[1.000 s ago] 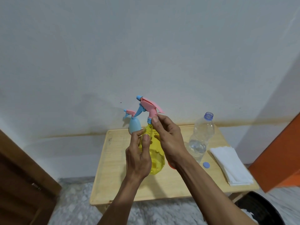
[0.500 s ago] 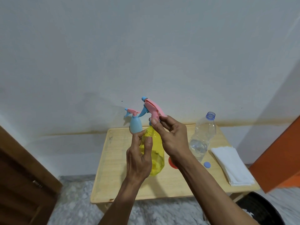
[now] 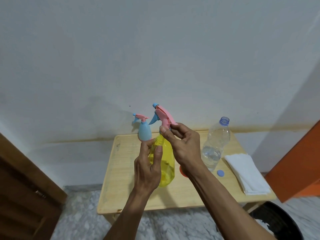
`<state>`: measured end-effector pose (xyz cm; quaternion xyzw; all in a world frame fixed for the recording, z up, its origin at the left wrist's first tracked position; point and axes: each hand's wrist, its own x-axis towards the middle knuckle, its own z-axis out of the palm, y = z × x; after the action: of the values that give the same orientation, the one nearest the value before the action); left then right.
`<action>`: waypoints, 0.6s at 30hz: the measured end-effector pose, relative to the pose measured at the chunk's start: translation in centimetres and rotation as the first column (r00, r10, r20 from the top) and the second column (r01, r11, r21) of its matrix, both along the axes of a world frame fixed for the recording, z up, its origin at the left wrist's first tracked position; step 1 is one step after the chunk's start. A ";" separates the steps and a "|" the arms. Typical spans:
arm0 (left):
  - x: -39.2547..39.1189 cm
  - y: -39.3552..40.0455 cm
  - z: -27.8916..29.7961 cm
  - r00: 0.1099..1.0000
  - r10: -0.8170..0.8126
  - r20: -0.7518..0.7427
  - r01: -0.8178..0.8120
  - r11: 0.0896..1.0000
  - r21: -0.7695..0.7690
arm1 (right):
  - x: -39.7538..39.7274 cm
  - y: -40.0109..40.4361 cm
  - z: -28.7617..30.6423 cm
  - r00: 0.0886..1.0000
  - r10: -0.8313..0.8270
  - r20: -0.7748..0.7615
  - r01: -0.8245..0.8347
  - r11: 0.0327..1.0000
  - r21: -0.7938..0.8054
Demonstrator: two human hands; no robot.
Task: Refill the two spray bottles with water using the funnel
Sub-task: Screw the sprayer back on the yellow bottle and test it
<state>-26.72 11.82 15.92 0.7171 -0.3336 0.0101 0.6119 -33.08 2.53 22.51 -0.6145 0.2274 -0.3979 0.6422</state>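
Observation:
My left hand (image 3: 148, 168) grips the body of a yellow spray bottle (image 3: 166, 163), held above the wooden table (image 3: 121, 179). My right hand (image 3: 181, 144) pinches the collar of its pink spray head (image 3: 162, 116), which has a blue trigger and nozzle tip. A second spray bottle, blue (image 3: 144, 130) with a pink head, stands at the table's back edge. An orange funnel (image 3: 181, 171) lies on the table, mostly hidden behind my right wrist. An uncapped clear water bottle (image 3: 216, 144), about a third full, stands to the right.
A blue bottle cap (image 3: 220, 173) lies beside the water bottle. A folded white cloth (image 3: 245, 174) sits at the table's right side. A black bin (image 3: 277, 220) stands on the marble floor at lower right. A wooden door (image 3: 22, 196) is at left, an orange panel (image 3: 297, 165) at right.
The pink spray head has turned on the yellow bottle, its back end swinging toward me under my right fingers. Both hands and the bottle stay about where they were.

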 end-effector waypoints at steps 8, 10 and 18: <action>-1.8 1.3 -0.2 0.996 -0.075 -0.057 0.074 0.997 -0.013 | -0.2 0.5 0.6 0.995 0.068 -0.075 -0.069 0.998 -0.006; -2.5 1.7 -0.5 0.993 -0.094 -0.076 0.094 0.996 -0.003 | -0.5 0.9 0.8 0.990 0.080 -0.119 -0.084 0.996 -0.028; -5.8 3.3 -1.1 0.994 -0.069 -0.086 0.068 0.998 -0.011 | -3.3 2.4 0.6 0.972 0.125 -0.198 -0.134 0.990 -0.032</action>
<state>-32.49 15.08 14.80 0.7027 -0.3313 -0.0406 0.6284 -36.34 4.90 23.15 -0.6784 0.2400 -0.2977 0.6274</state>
